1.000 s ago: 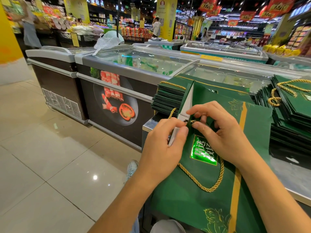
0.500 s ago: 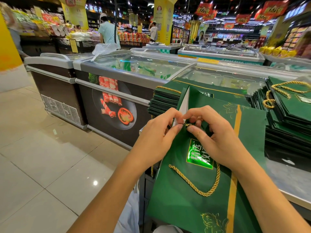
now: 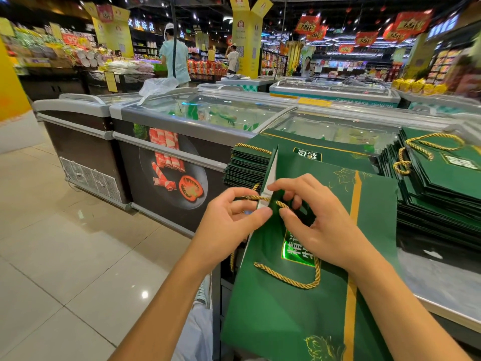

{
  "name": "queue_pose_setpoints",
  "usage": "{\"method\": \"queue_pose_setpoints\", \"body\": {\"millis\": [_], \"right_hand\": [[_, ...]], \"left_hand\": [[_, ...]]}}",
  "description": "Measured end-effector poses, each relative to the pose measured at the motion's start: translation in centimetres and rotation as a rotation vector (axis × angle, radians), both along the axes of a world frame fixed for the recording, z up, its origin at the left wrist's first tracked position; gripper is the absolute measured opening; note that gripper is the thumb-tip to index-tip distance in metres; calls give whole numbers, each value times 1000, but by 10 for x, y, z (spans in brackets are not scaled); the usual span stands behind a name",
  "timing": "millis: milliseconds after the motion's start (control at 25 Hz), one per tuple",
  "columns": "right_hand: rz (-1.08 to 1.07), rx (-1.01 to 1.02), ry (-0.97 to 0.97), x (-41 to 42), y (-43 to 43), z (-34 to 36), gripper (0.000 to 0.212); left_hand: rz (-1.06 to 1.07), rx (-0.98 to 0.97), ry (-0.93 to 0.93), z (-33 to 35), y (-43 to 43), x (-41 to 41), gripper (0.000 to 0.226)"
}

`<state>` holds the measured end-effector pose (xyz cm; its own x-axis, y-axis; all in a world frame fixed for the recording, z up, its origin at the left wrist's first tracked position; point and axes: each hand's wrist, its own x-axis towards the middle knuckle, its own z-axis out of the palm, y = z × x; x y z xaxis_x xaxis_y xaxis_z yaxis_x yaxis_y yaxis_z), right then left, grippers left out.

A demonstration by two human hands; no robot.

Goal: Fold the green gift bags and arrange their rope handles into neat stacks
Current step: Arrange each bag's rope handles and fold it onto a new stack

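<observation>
A flat green gift bag with a gold stripe lies in front of me, its lower gold rope handle looped on its face. My left hand pinches the bag's raised left edge where a second gold rope comes out. My right hand pinches the end of that rope on the bag's green side. One stack of folded green bags sits behind the bag, another at the right with gold handles on top.
The bags rest on a steel counter at the right. Glass-topped chest freezers stand ahead and to the left, with tiled floor beside them. A person in a light top stands far back among shelves.
The gold rope has come out through the bag's raised left edge and now spans between both hands. My fingers have opened apart slightly; the view has shifted a little.
</observation>
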<state>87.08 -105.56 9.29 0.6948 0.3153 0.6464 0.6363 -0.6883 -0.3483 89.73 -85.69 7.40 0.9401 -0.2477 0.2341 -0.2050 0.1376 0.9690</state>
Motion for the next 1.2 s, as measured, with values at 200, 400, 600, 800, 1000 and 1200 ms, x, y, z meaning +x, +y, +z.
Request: {"method": "queue_pose_setpoints", "body": {"millis": [200,400,600,800,1000,1200], "right_hand": [[-60,-18,27,-2,-1,3,45],[-196,-215,-15,-10,-5,5,18],[-161,181,39,-17,-13,1,14],[-78,315,119,-20,-9,1,26],[-96,222,47,-17,-12,-2,13],[-107,337,83,-16,-10,-1,7]], "left_hand": [[53,64,0,-2,-4,-1,30],[64,67,-9,-2,-4,-4,32],[65,57,-14,-1,-5,-4,37],[79,38,-24,-4,-5,-4,38],[77,34,-34,-7,-5,-4,36],[85,36,-29,-9,-5,-4,34]]}}
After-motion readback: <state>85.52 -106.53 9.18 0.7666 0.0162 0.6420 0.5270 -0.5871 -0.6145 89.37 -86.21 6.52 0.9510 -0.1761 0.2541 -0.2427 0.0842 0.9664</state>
